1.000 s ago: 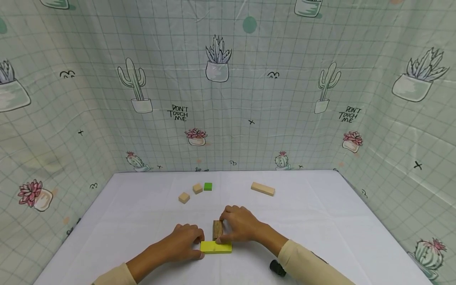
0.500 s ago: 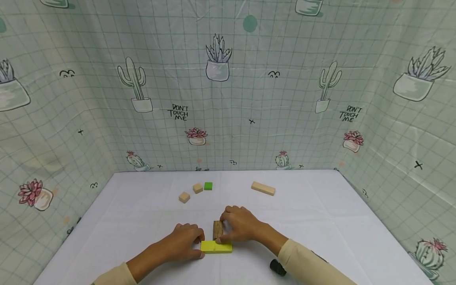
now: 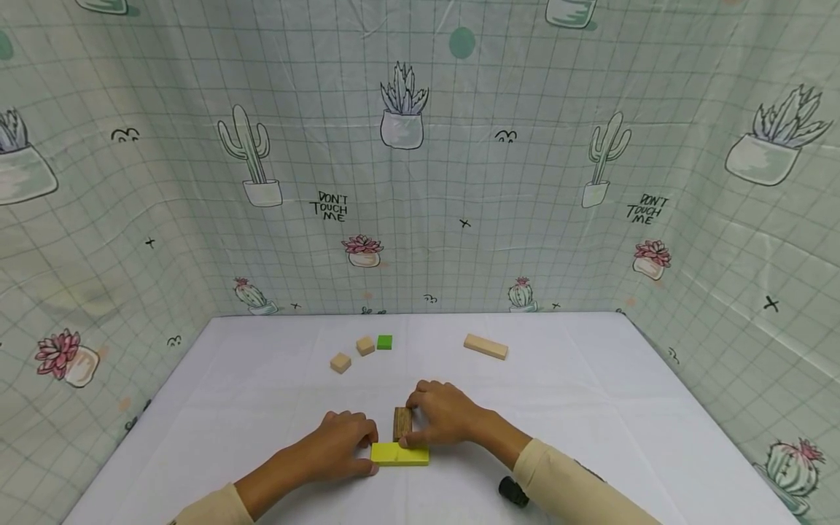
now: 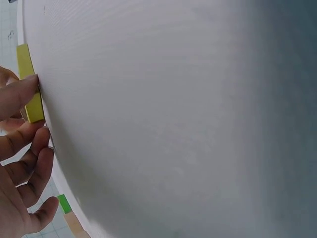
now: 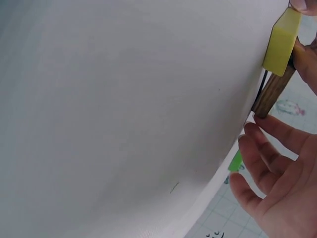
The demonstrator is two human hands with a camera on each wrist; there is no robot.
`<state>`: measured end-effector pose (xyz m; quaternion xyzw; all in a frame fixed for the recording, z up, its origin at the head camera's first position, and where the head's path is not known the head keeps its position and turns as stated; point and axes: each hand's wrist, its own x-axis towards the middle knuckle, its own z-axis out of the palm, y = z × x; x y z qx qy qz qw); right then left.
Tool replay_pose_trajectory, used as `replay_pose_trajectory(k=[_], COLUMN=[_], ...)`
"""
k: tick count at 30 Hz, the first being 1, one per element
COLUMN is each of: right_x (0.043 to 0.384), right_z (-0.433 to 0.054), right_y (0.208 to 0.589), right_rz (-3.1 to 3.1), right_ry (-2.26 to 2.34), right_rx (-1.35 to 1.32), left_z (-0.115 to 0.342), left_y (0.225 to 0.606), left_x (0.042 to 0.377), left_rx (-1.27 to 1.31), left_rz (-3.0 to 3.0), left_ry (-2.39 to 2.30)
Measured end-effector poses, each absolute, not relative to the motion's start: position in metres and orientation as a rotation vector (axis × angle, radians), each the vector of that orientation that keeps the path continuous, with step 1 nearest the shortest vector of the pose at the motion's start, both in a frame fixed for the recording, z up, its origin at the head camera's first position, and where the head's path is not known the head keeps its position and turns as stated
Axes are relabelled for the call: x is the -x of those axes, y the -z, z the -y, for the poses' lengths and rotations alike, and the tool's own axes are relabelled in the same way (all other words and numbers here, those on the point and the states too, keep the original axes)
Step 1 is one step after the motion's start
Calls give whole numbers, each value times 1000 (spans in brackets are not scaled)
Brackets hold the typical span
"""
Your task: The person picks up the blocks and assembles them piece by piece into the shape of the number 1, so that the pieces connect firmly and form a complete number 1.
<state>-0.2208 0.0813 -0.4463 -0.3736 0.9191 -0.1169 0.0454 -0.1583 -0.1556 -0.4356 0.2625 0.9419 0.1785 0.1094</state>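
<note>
A yellow rectangular block (image 3: 399,455) lies crosswise near the front of the table. My left hand (image 3: 336,446) pinches its left end, thumb (image 4: 22,93) on the near side and index finger round the far corner. Against the yellow block's far side is a dark brown wooden block (image 3: 402,423), pointing away from me, so the two form a T-like shape. My right hand (image 3: 448,415) spans the brown block lengthwise: its index fingertip sits at the far end and the thumb is where the two blocks meet. In the right wrist view the brown block (image 5: 273,93) shows below the yellow one.
Farther back on the white table (image 3: 577,408) are two small pale wooden cubes (image 3: 340,363), a green cube (image 3: 384,343) and a long pale wooden block (image 3: 485,346). A black object (image 3: 512,491) lies by the right sleeve. A patterned cloth (image 3: 420,182) hangs behind.
</note>
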Motion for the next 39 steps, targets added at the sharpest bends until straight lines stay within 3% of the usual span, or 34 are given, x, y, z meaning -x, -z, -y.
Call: replay_pose_trajectory(k=[39], right_x=[221], right_z=[-84], right_y=[448], right_rz=[-2794], right_ry=[386], right_rx=[1140], left_z=[158], left_y=[437], left_x=[159], left_rx=[-768], left_rz=[-2756], left_ry=[-570])
